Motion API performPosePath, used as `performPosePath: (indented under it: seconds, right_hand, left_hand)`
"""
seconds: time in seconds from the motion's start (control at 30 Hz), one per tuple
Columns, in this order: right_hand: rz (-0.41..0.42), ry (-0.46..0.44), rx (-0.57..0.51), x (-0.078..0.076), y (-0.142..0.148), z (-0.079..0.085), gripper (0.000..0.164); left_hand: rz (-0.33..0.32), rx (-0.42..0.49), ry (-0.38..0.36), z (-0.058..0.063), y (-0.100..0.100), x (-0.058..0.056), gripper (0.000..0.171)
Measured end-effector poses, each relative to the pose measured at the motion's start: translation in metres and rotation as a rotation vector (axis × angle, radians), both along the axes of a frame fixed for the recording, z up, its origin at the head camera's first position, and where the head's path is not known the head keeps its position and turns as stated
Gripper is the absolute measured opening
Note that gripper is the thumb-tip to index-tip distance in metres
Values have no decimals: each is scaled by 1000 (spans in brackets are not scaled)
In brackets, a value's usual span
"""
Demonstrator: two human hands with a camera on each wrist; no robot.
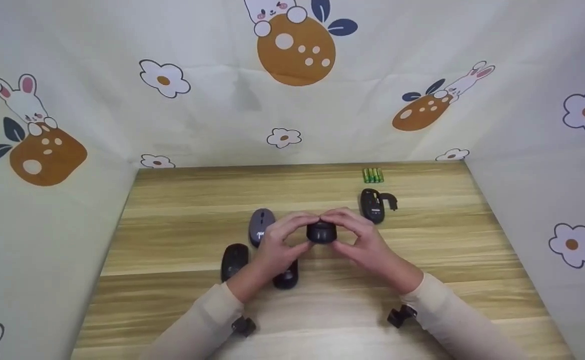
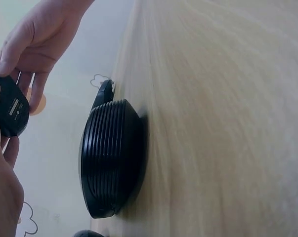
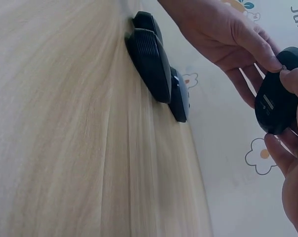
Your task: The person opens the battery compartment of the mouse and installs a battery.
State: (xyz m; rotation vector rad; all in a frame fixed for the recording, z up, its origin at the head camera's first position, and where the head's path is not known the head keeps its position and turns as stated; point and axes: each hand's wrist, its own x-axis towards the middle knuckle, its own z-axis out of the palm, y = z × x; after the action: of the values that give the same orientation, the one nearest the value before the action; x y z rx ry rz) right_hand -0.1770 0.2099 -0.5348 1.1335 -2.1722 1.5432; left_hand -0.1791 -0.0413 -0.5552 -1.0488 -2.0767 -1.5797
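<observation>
Both hands hold a black computer mouse [image 1: 322, 233] above the wooden table, the left hand [image 1: 278, 246] on one side and the right hand [image 1: 367, 246] on the other. Its underside, with a small printed label, shows in the left wrist view, where the mouse [image 2: 13, 109] is cut by the frame edge. In the right wrist view both thumbs press on the underside of the mouse [image 3: 273, 102], while fingers curl around its edges. Beneath the left hand and forearm lies another black mouse [image 1: 286, 278], partly hidden.
Left of the hands lie a grey mouse [image 1: 261, 222] and a black mouse [image 1: 234, 261]. An upturned black mouse [image 1: 371, 206] lies at the back right, a loose black cover [image 1: 390, 200] beside it. Several green batteries [image 1: 373, 175] lie behind. Patterned cloth walls [image 1: 212, 125] enclose the table.
</observation>
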Motion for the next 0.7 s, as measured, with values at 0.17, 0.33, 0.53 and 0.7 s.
performPosePath:
  seconds: [0.17,0.33,0.53,0.7]
  right_hand:
    - [-20,22,7,-1,0,-3,50]
    - [-8,-46,-21,0,-2,-4,48]
    - [-23,-160,-36,5,-5,-3,56]
    - [-36,-222,-2,6,-5,-2,56]
  left_hand:
    - [18,2,-10,0,2,1,48]
    - [-14,34,-73,0,4,3,44]
    - [-11,43,-150,3,4,5,45]
    - [-15,59,-248,4,4,6,46]
